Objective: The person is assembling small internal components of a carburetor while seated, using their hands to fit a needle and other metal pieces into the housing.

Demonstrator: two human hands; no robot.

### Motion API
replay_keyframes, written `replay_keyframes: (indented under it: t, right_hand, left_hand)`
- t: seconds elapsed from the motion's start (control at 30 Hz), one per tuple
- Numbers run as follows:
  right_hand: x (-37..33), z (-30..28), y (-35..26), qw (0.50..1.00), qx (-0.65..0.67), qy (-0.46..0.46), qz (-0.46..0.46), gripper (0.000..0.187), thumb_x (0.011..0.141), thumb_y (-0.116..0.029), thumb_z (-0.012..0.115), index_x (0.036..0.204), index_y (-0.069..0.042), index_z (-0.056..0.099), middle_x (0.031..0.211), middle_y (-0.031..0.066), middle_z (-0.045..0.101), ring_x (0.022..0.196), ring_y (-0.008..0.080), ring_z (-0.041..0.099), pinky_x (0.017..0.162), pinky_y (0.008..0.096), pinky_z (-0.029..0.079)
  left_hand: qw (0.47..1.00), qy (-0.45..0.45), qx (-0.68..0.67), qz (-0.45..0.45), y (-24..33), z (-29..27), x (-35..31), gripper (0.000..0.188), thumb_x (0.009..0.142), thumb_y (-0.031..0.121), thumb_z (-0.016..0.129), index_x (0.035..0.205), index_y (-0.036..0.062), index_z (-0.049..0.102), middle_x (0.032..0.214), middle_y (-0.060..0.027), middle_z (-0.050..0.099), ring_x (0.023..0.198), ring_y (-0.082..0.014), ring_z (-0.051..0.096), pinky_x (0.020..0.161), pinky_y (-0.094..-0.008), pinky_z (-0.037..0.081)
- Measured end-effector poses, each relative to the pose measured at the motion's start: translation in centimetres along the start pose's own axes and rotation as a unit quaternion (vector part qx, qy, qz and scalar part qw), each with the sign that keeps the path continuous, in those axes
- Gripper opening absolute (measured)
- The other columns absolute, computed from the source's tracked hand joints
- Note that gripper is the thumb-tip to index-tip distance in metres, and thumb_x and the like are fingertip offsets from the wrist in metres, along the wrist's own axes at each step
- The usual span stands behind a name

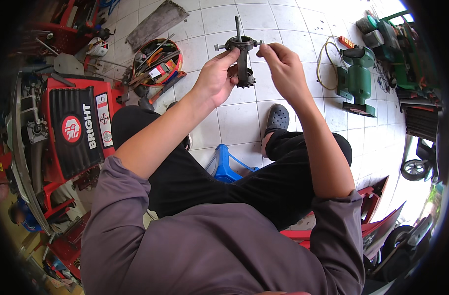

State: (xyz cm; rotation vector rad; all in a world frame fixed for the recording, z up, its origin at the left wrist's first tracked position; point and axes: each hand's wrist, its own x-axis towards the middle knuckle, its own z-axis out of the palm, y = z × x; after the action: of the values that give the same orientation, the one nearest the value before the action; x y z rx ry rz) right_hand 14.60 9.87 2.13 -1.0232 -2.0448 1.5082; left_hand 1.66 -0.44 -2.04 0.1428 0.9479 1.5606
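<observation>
Out in front of me, above the tiled floor, my left hand (215,78) grips a dark metal frame part (242,64). It has a ring at the top, a toothed ring lower down and a flat bar joining them. A thin rod (237,28) stands up from the upper ring. On that ring's left side a bolt (219,47) sticks out. Another bolt (258,43) juts from the right side, where the fingers of my right hand (286,69) are pinched closed at its end. Part of the lower ring is hidden by my left fingers.
A round tub (176,53) of hand tools sits ahead to the left, near a grey board (155,23). A red machine (77,132) stands at left. To the right lie a green bench grinder (357,81) and a yellow cable (322,73). A blue stool (224,169) shows between my legs.
</observation>
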Motion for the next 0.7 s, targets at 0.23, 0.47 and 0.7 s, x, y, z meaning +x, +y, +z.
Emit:
replay_keyframes:
  t: [0.23, 0.47, 0.7]
  right_hand:
    - [0.2, 0.2, 1.2, 0.980, -0.085, 0.061, -0.166, 0.032, 0.089, -0.027, 0.061, 0.101, 0.002, 0.065, 0.059, 0.0058, 0.054, 0.053, 0.0153, 0.045, 0.055, 0.0289, 0.042]
    - [-1.1, 1.2, -0.6, 0.983, -0.059, 0.003, -0.175, 0.022, 0.080, -0.013, 0.062, 0.096, 0.003, 0.065, 0.075, 0.0150, 0.064, 0.064, 0.0200, 0.060, 0.060, 0.0296, 0.048]
    - [-1.1, 1.3, -0.6, 0.979, -0.101, -0.002, -0.176, 0.025, 0.079, -0.010, 0.062, 0.100, 0.002, 0.065, 0.086, 0.0185, 0.066, 0.074, 0.0287, 0.065, 0.069, 0.0332, 0.051]
  left_hand:
    - [0.999, 0.035, 0.014, -0.002, -0.2, 0.0, 0.0, 0.018, 0.094, 0.027, 0.054, 0.102, 0.0114, 0.060, 0.089, 0.0040, 0.059, 0.075, -0.0071, 0.050, 0.055, -0.0214, 0.032]
    - [0.998, 0.053, 0.037, -0.011, -0.3, -0.1, -0.4, 0.015, 0.092, 0.027, 0.057, 0.099, 0.0137, 0.061, 0.090, 0.0062, 0.059, 0.076, -0.0056, 0.050, 0.056, -0.0209, 0.031]
    - [0.997, 0.071, 0.041, 0.001, -0.4, -0.2, -0.3, 0.016, 0.090, 0.027, 0.061, 0.098, 0.0140, 0.061, 0.088, 0.0064, 0.060, 0.077, -0.0061, 0.050, 0.056, -0.0222, 0.031]
